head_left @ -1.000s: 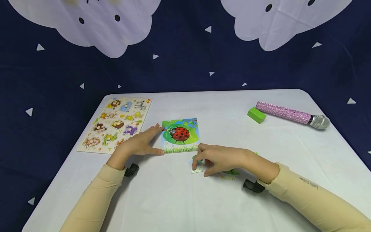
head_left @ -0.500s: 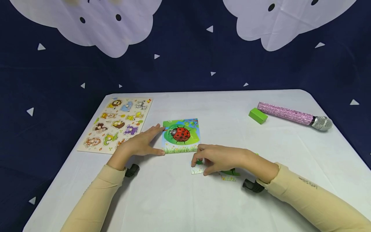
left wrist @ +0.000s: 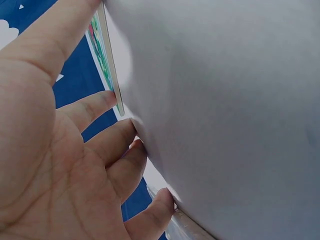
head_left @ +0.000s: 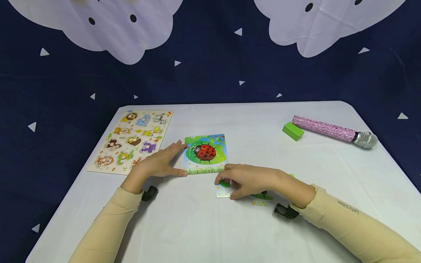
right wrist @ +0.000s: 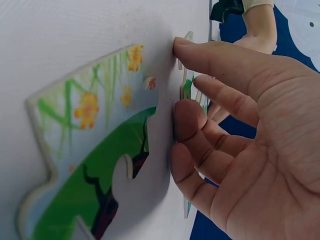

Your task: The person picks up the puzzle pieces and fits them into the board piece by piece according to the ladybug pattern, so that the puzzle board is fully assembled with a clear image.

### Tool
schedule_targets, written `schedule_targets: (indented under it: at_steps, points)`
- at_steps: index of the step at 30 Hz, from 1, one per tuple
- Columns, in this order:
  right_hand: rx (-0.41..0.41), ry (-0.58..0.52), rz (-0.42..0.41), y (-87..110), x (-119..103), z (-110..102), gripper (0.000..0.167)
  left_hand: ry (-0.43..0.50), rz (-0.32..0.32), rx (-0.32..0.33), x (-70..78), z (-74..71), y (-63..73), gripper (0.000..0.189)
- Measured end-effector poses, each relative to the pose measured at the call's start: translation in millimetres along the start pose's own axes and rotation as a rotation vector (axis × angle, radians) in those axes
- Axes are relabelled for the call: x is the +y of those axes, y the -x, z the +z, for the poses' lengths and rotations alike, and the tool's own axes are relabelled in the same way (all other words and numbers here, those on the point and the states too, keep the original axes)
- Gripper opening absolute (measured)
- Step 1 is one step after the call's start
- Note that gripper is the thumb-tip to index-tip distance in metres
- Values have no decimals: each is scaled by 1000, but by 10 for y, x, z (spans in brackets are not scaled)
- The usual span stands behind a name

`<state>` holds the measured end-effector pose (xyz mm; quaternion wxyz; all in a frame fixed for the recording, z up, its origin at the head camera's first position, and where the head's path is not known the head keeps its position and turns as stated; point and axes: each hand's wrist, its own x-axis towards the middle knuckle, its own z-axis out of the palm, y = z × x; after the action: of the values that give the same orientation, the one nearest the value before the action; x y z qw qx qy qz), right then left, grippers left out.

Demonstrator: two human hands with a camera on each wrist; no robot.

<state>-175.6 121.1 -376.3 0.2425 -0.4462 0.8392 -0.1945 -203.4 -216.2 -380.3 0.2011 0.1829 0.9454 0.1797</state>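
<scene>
A square ladybug picture board (head_left: 205, 152) lies flat on the table. My left hand (head_left: 161, 160) rests along its left side with spread fingers, the thumb by the lower left corner. In the left wrist view, fingertips (left wrist: 109, 97) touch the board's edge. Just nearer than the board, my right hand (head_left: 248, 179) holds a flat puzzle piece (head_left: 223, 191) against the table between curled fingers and thumb; the hand covers part of it. Another puzzle piece (right wrist: 85, 120), printed with grass, yellow flowers and green, lies on the cloth beside this hand. More pieces are partly hidden under the wrist.
An animal peg puzzle board (head_left: 131, 140) lies at the left, close to the left hand. A green block (head_left: 293, 131) and a pink glitter microphone (head_left: 323, 129) lie at the back right. White cloth covers the table (head_left: 184, 226); a dark blue curtain (head_left: 210, 84) hangs behind.
The right index finger has shifted slightly left over the puzzle piece, and the piece has moved a little toward me. The left hand has stayed in place.
</scene>
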Motion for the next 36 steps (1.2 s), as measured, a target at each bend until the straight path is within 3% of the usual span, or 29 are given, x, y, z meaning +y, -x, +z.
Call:
schedule_targets:
  at_steps: [7, 28, 36]
  points:
    - [4, 6, 31, -26, -46, -6, 53, -3, 1, 3, 15, -11, 10, 108]
    - [28, 26, -29, -122, -51, -2, 44, 4, 1, 3, 26, -24, 16, 108]
    - [-15, -73, -76, -174, 9, -77, 40, -11, 2, 3, 24, -4, 24, 107]
